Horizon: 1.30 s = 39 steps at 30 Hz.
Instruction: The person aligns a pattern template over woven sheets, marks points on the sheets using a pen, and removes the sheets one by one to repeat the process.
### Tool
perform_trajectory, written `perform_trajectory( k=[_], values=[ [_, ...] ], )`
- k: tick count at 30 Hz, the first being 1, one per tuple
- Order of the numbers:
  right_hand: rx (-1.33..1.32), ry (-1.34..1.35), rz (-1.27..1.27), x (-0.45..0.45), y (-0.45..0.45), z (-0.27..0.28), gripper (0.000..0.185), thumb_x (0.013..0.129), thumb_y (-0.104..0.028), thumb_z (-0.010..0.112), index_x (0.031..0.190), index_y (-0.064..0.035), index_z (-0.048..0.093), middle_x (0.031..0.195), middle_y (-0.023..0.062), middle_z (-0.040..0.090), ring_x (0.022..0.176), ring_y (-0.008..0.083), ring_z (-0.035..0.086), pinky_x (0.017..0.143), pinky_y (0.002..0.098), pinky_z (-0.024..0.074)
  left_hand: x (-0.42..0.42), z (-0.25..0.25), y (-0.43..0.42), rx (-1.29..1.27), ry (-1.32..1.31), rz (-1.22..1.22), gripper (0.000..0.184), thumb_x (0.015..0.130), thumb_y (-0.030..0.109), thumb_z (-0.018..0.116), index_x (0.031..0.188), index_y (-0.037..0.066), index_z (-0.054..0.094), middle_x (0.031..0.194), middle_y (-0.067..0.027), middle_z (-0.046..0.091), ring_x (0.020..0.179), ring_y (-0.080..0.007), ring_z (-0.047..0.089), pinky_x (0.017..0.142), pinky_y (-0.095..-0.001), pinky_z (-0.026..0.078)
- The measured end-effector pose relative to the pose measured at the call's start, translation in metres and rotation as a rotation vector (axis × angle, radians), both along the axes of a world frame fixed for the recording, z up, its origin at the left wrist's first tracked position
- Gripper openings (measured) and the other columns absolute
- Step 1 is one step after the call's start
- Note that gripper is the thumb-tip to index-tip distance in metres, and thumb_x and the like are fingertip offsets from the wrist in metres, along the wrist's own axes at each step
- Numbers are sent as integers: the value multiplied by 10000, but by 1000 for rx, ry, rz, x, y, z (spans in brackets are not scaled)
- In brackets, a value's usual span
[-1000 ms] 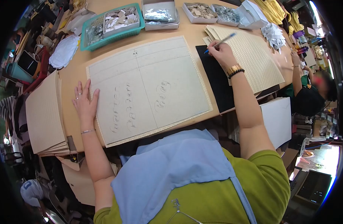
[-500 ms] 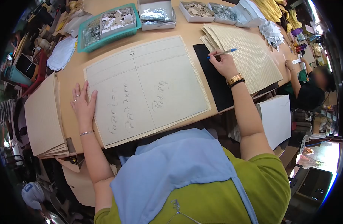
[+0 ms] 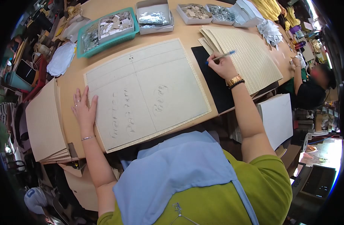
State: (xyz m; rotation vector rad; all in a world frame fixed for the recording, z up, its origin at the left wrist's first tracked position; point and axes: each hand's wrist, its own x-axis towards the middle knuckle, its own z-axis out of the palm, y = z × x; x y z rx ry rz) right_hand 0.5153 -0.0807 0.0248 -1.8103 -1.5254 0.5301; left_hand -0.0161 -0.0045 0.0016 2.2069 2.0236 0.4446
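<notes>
Pinched on pen [image 3: 223, 56]: right hand [image 3: 222, 66], above black board [image 3: 211, 80]. Left hand [image 3: 85, 110] spread flat, fingers slightly apart, at near-left edge of pattern sheet [image 3: 145, 93], on table [image 3: 72, 88].

Left hand [image 3: 85, 108]: lay palm down, fingers spread, pointing far.
Right hand [image 3: 222, 67]: was closed in a fingertip pinch.
Left forearm [image 3: 97, 161]: reached far.
Right forearm [image 3: 248, 112]: slanted far and left.
</notes>
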Motion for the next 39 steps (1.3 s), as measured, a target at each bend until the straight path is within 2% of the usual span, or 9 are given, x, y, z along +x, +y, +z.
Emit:
perform_trajectory(
  k=[2, 12, 16, 19, 22, 26, 30, 34, 39],
  values=[
    [-147, -44, 30, -9, -10, 18, 134, 831, -160, 644, 858, -31, 672, 654, 33, 621, 584, 86, 543, 554, 258, 444, 0, 1, 0, -2, -2, 6, 580, 883, 496, 609, 1406, 273, 494, 1546, -120, 323, 1445, -332, 244, 1109, -655, 139],
    [214, 85, -133, -36, -70, -14, 103, 822, -108, 669, 888, -29, 669, 678, 59, 658, 583, 108, 602, 546, 254, 464, -1, -3, 1, 7, 4, -13, 567, 897, 488, 595, 1412, 280, 486, 1547, -117, 320, 1444, -298, 253, 1121, -627, 146],
    [95, -10, -210, -29, -72, -5, 102, 822, -104, 662, 886, -25, 670, 675, 54, 649, 595, 102, 602, 569, 260, 467, -7, -8, 3, 29, 34, -33, 556, 913, 496, 568, 1418, 281, 481, 1541, -125, 332, 1433, -314, 277, 1103, -628, 179],
    [168, 45, -10, -32, -76, -11, 87, 884, -84, 631, 918, -5, 645, 709, -7, 603, 612, 31, 494, 540, 208, 391, -4, -5, 1, 34, 50, -23, 554, 919, 505, 554, 1421, 282, 478, 1539, -125, 340, 1429, -324, 286, 1094, -629, 194],
    [25, 58, -167, -27, -79, -5, 76, 881, -75, 632, 915, -7, 641, 715, -9, 607, 620, 31, 506, 544, 206, 399, -6, -7, 1, 38, 45, -32, 558, 918, 513, 550, 1422, 287, 475, 1542, -123, 335, 1433, -326, 278, 1095, -632, 189],
    [-59, 0, -98, -39, -87, 14, 65, 880, -65, 624, 900, -3, 631, 705, -12, 594, 645, 31, 525, 548, 209, 412, -6, -6, 2, 8, 17, -17, 568, 902, 498, 584, 1420, 292, 475, 1553, -114, 311, 1452, -306, 233, 1115, -642, 138],
    [81, 86, -10, -35, -90, -6, 77, 870, -60, 632, 898, 11, 630, 684, -14, 591, 625, 36, 529, 548, 215, 424, -6, -7, 3, 5, 6, -11, 566, 901, 493, 589, 1419, 292, 477, 1554, -114, 311, 1450, -318, 236, 1115, -645, 134],
    [48, 16, -193, -27, -87, 1, 117, 836, -135, 648, 861, -23, 668, 622, 66, 627, 532, 108, 571, 510, 270, 446, -6, -6, 3, 7, 8, -16, 564, 901, 488, 592, 1418, 293, 479, 1553, -115, 313, 1448, -325, 243, 1113, -648, 135],
    [-15, -136, -122, -30, -91, 15, 67, 870, -47, 629, 894, 14, 642, 689, -7, 607, 612, 39, 533, 538, 215, 430, -6, -6, 1, 10, 10, -17, 560, 901, 487, 592, 1415, 292, 482, 1552, -116, 315, 1444, -327, 250, 1113, -644, 143]
  ],
)
